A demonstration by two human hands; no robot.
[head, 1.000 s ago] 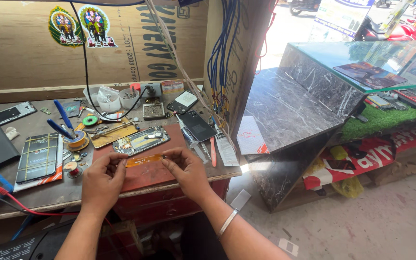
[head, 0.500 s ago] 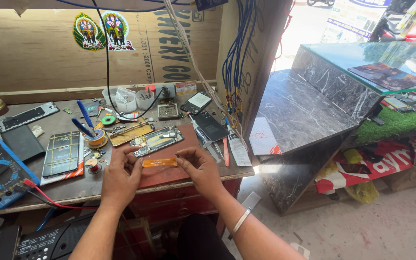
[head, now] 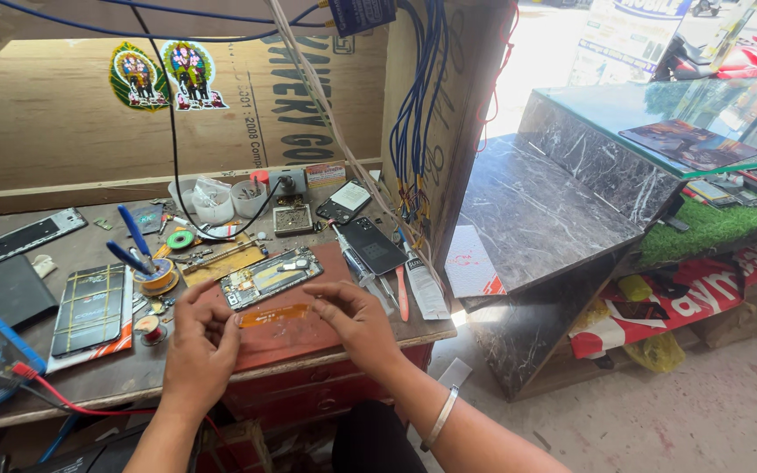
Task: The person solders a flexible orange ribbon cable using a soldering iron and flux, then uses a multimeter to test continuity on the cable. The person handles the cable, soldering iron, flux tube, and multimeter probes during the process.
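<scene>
The grey, cluttered work surface (head: 98, 377) carried a dark red rectangular mat (head: 300, 328) at its front edge. At 9 o'clock from the mat lay a black smartphone with a cracked, lined screen (head: 89, 311), and at 12 o'clock an opened phone body with its circuit board showing (head: 269, 276). A dark phone back panel (head: 374, 245) lay at 2 o'clock. The left hand (head: 199, 346) and the right hand (head: 361, 324) hovered above the mat, each pinching one end of a thin translucent orange strip (head: 273, 314) between thumb and fingertips, so that it stretched level between them, just at 6 o'clock from the opened phone body. A silver bangle (head: 440, 419) circled the right wrist.
</scene>
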